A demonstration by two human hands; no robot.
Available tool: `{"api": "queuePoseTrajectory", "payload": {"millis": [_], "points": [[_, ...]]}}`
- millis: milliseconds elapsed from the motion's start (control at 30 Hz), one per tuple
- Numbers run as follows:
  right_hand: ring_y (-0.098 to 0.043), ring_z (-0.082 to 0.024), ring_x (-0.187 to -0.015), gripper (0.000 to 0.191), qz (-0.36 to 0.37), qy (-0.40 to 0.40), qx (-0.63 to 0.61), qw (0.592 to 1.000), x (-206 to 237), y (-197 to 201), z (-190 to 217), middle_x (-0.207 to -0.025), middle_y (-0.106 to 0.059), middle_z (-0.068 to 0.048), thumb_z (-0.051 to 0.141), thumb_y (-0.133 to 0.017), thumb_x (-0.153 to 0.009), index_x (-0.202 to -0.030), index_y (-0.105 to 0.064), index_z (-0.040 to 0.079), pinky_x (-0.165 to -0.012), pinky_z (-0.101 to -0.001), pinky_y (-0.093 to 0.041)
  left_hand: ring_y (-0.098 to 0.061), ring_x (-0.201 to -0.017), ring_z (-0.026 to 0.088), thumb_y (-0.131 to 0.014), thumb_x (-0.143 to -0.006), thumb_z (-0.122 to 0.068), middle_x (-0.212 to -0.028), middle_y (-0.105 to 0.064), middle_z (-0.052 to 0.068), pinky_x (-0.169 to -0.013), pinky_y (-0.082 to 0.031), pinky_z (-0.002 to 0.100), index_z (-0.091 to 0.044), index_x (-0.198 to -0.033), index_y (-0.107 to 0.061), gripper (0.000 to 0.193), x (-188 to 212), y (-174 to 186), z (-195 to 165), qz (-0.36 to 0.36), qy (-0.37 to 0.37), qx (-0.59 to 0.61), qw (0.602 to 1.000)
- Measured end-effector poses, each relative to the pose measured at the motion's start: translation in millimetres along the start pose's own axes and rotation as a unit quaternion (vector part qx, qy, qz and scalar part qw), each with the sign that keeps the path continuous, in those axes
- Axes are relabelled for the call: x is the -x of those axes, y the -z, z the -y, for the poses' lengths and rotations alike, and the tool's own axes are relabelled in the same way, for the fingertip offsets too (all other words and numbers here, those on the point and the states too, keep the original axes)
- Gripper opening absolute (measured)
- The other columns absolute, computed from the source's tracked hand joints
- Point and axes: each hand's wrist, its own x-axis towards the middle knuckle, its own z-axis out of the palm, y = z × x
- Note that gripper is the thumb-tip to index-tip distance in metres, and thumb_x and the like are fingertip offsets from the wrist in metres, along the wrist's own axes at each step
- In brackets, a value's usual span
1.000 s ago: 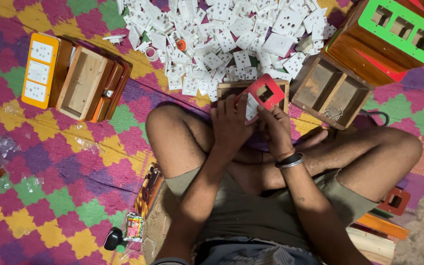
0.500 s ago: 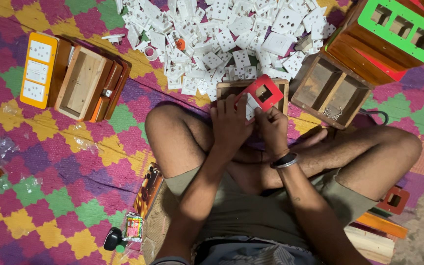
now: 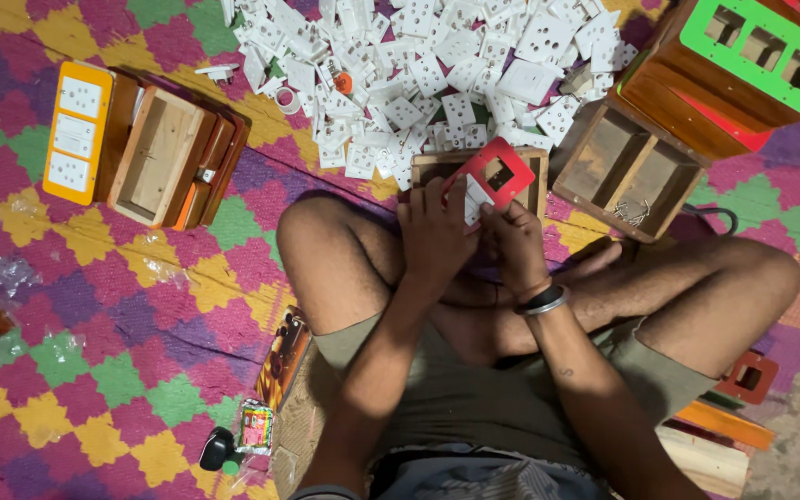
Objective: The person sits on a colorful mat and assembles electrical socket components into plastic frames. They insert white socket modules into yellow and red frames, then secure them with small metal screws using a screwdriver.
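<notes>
Two hands on red switch plate (image 3: 497, 176): left hand (image 3: 435, 236) and right hand (image 3: 511, 239) pinch closed, white socket module (image 3: 476, 197) between fingers. Risk: module slips, drops among white pile (image 3: 418, 74) beyond grip.

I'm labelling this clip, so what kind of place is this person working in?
Probably a small home workshop for assembling electrical switchboards, worked on the floor: a patterned mat, a heap of white socket parts, open wooden boxes, and a red faceplate in both hands.
</notes>
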Motion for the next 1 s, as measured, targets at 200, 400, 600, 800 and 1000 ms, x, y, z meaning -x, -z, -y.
{"api": "queuePoseTrajectory", "payload": {"millis": [200,400,600,800,1000], "points": [[-0.046,-0.003,-0.052,0.017,0.008,0.019,0.033,0.999,2,4,-2,-0.066,-0.059,0.005,0.016,-0.071,-0.099,-0.084,-0.064,0.010,-0.046,-0.0203,-0.032,-0.056,-0.109,0.035,-0.081,-0.075,-0.040,-0.125,-0.057,0.014,-0.085,-0.044,0.053,-0.011,-0.133,-0.059,0.067,1,6,-2,-0.012,-0.007,-0.006,1.000],[-0.047,-0.004,-0.051,0.024,-0.009,0.050,0.044,0.998,0,5,-2,-0.065,-0.059,0.003,0.017,-0.069,-0.102,-0.080,-0.062,0.010,-0.047,-0.0212,-0.034,-0.056,-0.105,0.034,-0.080,-0.080,-0.040,-0.122,-0.057,0.012,-0.084,-0.043,0.053,-0.011,-0.131,-0.060,0.062,1,5,-6,-0.017,0.011,0.018,1.000],[-0.047,-0.004,-0.052,0.022,-0.002,0.026,0.021,0.999,-1,5,-3,-0.065,-0.057,0.003,0.015,-0.070,-0.099,-0.080,-0.064,0.009,-0.047,-0.0215,-0.035,-0.055,-0.104,0.033,-0.078,-0.080,-0.041,-0.122,-0.058,0.013,-0.083,-0.043,0.052,-0.012,-0.133,-0.061,0.063,2,5,-2,-0.012,-0.003,-0.005,1.000],[-0.049,-0.005,-0.051,0.030,-0.022,0.080,0.057,0.995,-4,6,-10,-0.064,-0.059,0.001,0.019,-0.071,-0.101,-0.075,-0.060,0.008,-0.046,-0.0228,-0.037,-0.055,-0.105,0.033,-0.080,-0.081,-0.039,-0.121,-0.058,0.012,-0.087,-0.044,0.052,-0.011,-0.130,-0.060,0.060,-1,4,-4,-0.035,-0.002,0.026,0.999],[-0.055,-0.006,-0.055,0.027,0.030,-0.005,0.049,0.998,-9,15,-5,-0.066,-0.064,0.001,0.022,-0.069,-0.100,-0.077,-0.066,0.008,-0.052,-0.0223,-0.043,-0.056,-0.104,0.033,-0.080,-0.070,-0.034,-0.118,-0.058,0.012,-0.085,-0.045,0.052,-0.012,-0.127,-0.062,0.064,-2,4,-1,0.003,0.020,0.001,1.000]]}}
